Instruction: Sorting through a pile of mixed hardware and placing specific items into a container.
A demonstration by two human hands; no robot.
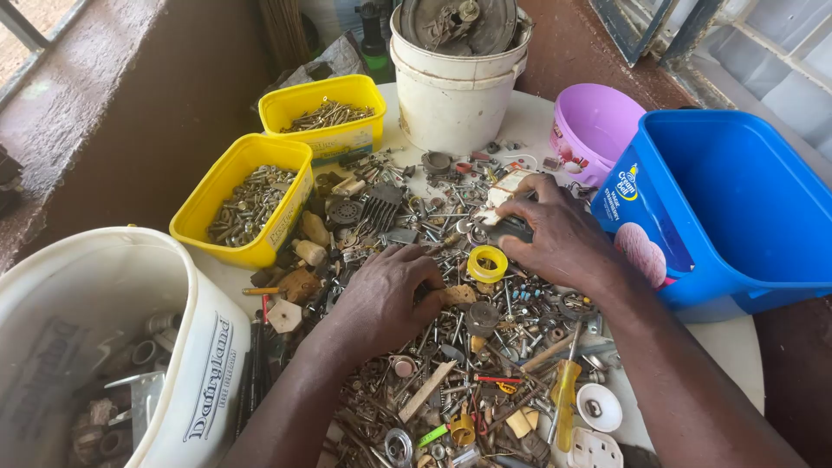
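I see my left hand (381,295) curled, fingertips pressed into the scrap pile (451,347). My right hand (555,238) lies beyond it, pinching a dark part (510,229); the yellow ring (487,263) sits between them.

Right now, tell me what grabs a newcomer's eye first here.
A sprawling heap of mixed screws, bolts and scrap parts covers the table's middle, both hands, left hand and right hand, pressed into it. Two bright yellow plastic tubs of screws sit upper left, a big empty blue plastic tub at right.

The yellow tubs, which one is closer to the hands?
The front yellow tub, filled with silvery bolts, sits closer to the left hand. The other yellow tub stands farther back, beside the white bucket.
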